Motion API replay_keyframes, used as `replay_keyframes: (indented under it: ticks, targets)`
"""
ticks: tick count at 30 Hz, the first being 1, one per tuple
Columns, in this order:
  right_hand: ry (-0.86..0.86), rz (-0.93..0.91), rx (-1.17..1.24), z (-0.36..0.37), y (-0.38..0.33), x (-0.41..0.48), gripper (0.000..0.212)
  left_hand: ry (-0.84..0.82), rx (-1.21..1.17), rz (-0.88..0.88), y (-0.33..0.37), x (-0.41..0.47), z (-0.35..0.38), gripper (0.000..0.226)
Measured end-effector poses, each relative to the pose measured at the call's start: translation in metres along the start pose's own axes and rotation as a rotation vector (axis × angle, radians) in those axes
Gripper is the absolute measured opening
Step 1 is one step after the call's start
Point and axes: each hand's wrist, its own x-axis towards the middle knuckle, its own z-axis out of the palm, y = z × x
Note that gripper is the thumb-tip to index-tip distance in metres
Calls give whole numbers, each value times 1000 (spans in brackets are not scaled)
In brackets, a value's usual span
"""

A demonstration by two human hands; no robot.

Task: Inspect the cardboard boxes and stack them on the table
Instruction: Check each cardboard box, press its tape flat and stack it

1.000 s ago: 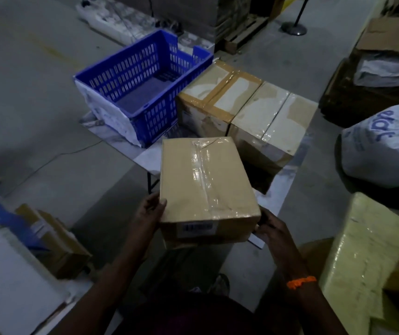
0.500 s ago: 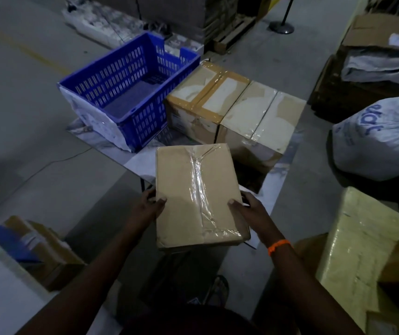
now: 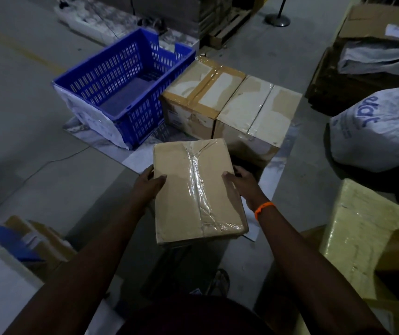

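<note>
Cardboard box [image 3: 193,189], taped lengthwise, is held over the worktop's [image 3: 138,161] near edge, with the left hand [image 3: 149,183] and right hand [image 3: 243,183] each clamped on a long side. Placing seems underway; next it needs lowering squarely near the far boxes [image 3: 256,110].

Head-worn camera looks forward and down, close above the table [image 3: 136,160].
</note>
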Motion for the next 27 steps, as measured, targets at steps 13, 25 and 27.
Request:
replay_keyframes:
  ticks: [13, 25, 27]
  targets:
    - [93, -239, 228, -13, -42, -58, 43, 130, -382, 195, 30, -46, 0, 36]
    - [294, -192, 388, -31, -19, -132, 72, -16, -499, 154, 21, -71, 31, 57]
    - [304, -185, 414, -32, -13, -138, 66, -32, -483, 150, 18, -74, 33, 62]
